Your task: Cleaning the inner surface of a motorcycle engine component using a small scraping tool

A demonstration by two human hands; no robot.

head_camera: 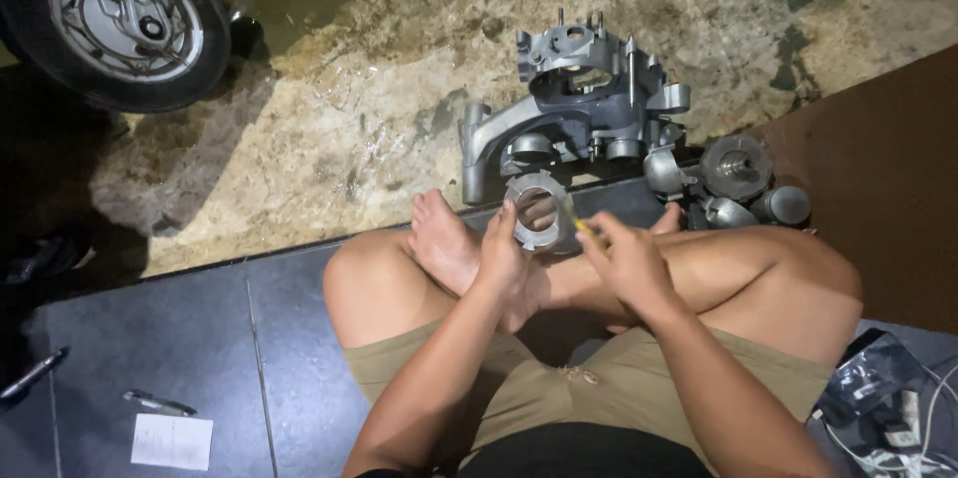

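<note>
In the left hand (502,248), a notched grey metal ring (540,212).

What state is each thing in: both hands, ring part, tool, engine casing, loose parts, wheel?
Left hand: gripping the metal ring, held upright over the crossed legs.
Right hand: closed on a thin yellow-handled tool, tip at the ring.
Engine casing: opened, lying on the concrete floor.
Round metal parts: loose, beside the casing.
Motorcycle wheel: upright, on the floor.

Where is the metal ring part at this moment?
In the head view, centre frame: the metal ring part is in the left hand, above the crossed legs, just before the engine casing.
</note>
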